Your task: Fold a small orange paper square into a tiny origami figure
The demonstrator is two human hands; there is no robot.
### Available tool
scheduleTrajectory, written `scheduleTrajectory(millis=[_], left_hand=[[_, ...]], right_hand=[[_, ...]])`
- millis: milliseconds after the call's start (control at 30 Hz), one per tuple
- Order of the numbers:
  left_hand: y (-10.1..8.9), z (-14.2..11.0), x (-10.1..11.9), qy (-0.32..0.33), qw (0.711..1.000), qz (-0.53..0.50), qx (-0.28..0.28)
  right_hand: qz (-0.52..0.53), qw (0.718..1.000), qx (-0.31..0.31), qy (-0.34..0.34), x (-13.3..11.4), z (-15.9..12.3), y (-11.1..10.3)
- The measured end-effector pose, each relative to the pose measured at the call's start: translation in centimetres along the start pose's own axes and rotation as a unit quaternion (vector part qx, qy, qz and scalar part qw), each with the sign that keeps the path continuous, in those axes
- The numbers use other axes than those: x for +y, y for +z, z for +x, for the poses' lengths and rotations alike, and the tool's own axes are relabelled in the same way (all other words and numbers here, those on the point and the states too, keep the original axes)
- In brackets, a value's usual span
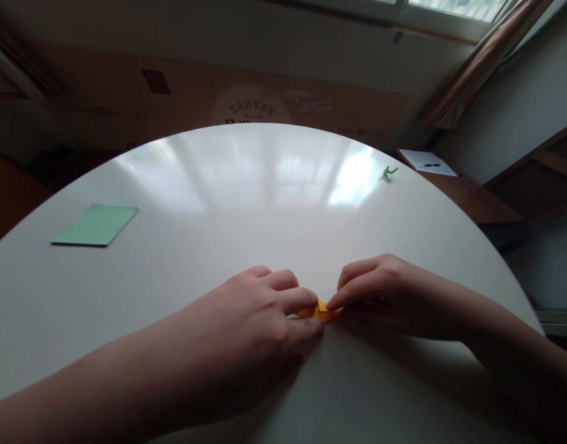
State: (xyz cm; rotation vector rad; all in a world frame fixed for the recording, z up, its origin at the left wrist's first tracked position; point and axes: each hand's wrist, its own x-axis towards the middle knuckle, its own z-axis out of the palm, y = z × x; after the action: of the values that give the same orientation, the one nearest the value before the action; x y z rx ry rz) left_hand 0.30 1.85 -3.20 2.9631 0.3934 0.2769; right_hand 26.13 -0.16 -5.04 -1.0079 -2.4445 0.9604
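A small folded piece of yellow origami paper (322,311) lies at the near middle of the white table, mostly covered by my fingers. My left hand (269,308) pinches its left side between thumb and index finger, the other fingers curled. From the right, my right hand (376,290) closes on the paper's other side, with its index fingertip pressing the top edge. The right thumb is hidden beneath that hand, and the full shape of the fold cannot be seen.
A pad of green square paper (97,225) lies on the left of the round white table (246,234). Near the far right edge stands a small green folded paper figure (389,173). Beyond it, a brown side surface (482,200) holds a white sheet (424,161) with a pen (432,164).
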Motion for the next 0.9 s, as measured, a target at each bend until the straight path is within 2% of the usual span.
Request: scheduleTrajectory(millis=[100, 233, 367, 500, 633, 833, 900], left_hand=[[0.0, 0.0, 0.0, 0.006, 0.999, -0.028, -0.037], [0.1, 0.0, 0.1, -0.003, 0.998, -0.058, -0.038], [0.7, -0.4, 0.5, -0.020, 0.998, -0.045, -0.040], [1.6, -0.9, 1.9, -0.051, 0.998, 0.003, -0.023], [2.9, -1.0, 3.3, -0.083, 0.995, 0.049, -0.001], [4.1, -1.1, 3.9, -0.109, 0.990, 0.085, 0.036], [4.2, -1.5, 4.2, -0.099, 0.991, 0.085, 0.039]], right_hand=[[0.008, 1.000, 0.004, 0.009, 0.4, -0.1, -0.7], [-0.002, 1.000, -0.007, 0.015, 0.4, -0.2, -1.1], [-0.044, 0.998, -0.004, 0.041, 0.2, -0.1, -1.0], [-0.070, 0.996, 0.017, 0.053, -0.2, -0.2, -0.7], [-0.062, 0.997, 0.009, 0.050, -0.6, -0.2, -0.3], [-0.069, 0.997, -0.001, 0.039, -0.7, 0.1, 0.3], [-0.078, 0.996, -0.002, 0.043, -0.8, 0.2, 0.4]])
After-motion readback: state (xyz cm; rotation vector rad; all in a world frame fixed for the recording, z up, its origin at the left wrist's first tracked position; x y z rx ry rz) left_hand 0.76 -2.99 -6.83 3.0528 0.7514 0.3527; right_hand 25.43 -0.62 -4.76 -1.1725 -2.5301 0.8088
